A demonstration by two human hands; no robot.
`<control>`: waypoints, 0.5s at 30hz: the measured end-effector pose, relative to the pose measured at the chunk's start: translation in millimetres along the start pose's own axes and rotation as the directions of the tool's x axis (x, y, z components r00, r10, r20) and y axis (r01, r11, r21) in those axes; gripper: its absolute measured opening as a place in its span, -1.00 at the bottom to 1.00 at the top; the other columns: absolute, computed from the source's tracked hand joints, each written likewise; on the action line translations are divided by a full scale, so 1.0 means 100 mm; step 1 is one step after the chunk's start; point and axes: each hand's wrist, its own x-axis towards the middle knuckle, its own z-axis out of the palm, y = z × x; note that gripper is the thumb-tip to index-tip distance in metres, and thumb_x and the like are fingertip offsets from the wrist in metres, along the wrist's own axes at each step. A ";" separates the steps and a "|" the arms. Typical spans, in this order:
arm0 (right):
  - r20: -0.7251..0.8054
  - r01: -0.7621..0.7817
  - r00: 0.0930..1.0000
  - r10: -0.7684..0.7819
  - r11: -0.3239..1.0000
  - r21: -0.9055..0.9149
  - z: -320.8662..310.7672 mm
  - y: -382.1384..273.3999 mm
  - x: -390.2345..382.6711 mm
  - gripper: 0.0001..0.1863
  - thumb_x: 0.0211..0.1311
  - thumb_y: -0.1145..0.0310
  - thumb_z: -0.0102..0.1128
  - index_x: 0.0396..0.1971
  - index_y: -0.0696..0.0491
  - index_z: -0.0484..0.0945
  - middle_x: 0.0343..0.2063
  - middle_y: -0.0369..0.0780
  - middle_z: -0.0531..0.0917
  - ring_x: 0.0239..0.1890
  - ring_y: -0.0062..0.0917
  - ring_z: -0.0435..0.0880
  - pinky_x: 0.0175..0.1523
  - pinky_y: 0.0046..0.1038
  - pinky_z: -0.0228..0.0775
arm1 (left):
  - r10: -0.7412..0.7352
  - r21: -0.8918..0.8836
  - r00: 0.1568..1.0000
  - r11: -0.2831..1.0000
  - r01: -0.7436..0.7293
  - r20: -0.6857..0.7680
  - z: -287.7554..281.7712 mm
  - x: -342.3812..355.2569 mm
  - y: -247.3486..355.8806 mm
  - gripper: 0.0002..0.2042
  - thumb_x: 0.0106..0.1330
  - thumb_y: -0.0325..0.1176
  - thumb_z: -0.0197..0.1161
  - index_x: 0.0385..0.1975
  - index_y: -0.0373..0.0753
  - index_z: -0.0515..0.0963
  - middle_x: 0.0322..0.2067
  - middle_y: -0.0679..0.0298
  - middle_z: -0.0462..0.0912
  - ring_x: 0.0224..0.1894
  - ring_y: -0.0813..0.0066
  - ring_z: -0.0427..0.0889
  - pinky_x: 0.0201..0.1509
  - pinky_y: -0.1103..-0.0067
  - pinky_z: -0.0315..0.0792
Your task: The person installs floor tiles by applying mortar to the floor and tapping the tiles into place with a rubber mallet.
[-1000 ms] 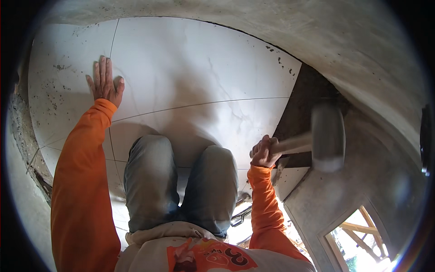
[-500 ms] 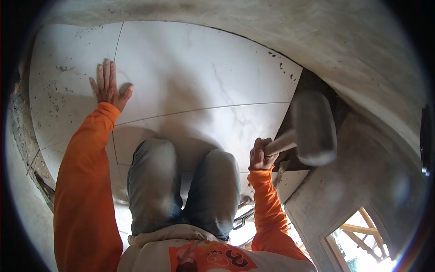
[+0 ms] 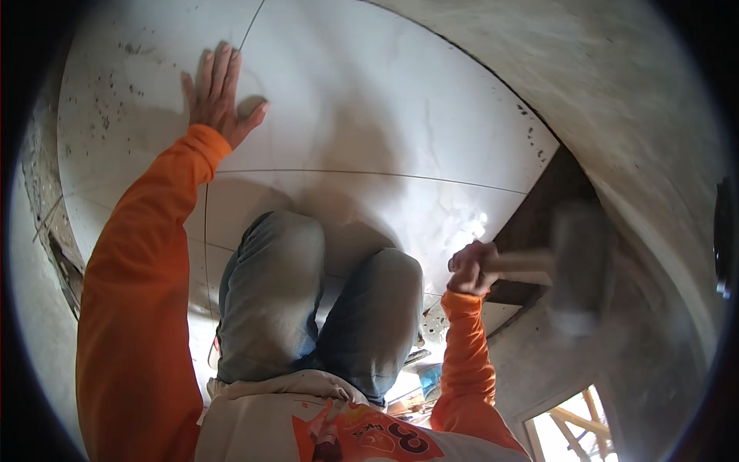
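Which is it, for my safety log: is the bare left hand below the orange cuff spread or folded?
Spread: the bare left hand lies palm-down on glossy white tiles, fingers extended, thumb angled out.

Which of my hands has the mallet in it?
Your right hand, closed around the mallet's handle; your left hand is spread open over the white tiles, holding nothing.
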 end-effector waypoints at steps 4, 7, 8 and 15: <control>0.079 -0.209 0.868 0.491 0.505 -0.837 -0.11 0.13 -0.02 -0.70 0.13 0.15 0.21 -0.49 0.09 0.45 -0.66 -0.30 0.47 -0.58 -0.58 0.42 -0.47 -0.51 0.31 | -0.031 0.019 0.999 0.999 0.030 0.035 0.01 0.00 0.00 -0.10 0.12 0.34 -0.04 0.36 -0.17 0.05 0.42 0.25 -0.08 0.46 0.18 -0.18 0.34 -0.18 -0.21; 0.150 -0.161 0.970 0.190 0.969 -0.188 -0.30 0.24 -0.10 -0.79 0.22 0.22 0.11 -0.36 0.06 0.44 -0.52 -0.30 0.49 -0.49 -0.54 0.45 -0.38 -0.54 0.33 | -0.033 -0.008 0.999 0.999 0.034 0.040 -0.01 -0.01 0.01 -0.11 0.14 0.33 -0.03 0.37 -0.17 0.04 0.42 0.26 -0.08 0.46 0.18 -0.17 0.33 -0.19 -0.21; 0.189 -0.106 0.969 0.158 0.960 -0.260 -0.37 0.28 -0.11 -0.81 0.22 0.24 0.09 -0.35 0.07 0.46 -0.50 -0.29 0.50 -0.46 -0.53 0.46 -0.35 -0.48 0.35 | -0.026 -0.008 0.999 1.000 0.026 0.036 -0.02 0.00 0.01 -0.11 0.14 0.33 -0.03 0.37 -0.16 0.04 0.42 0.27 -0.08 0.46 0.18 -0.17 0.33 -0.19 -0.21; 0.212 -0.498 0.830 0.516 0.857 -0.135 -0.58 0.50 -0.12 -0.85 0.20 0.26 0.07 -0.44 0.02 0.45 -0.52 -0.25 0.52 -0.52 -0.39 0.49 -0.38 -0.35 0.36 | -0.028 -0.001 0.999 1.000 0.028 0.018 -0.04 0.04 -0.01 -0.12 0.14 0.27 0.01 0.38 -0.18 0.02 0.43 0.27 -0.09 0.46 0.21 -0.18 0.32 -0.19 -0.18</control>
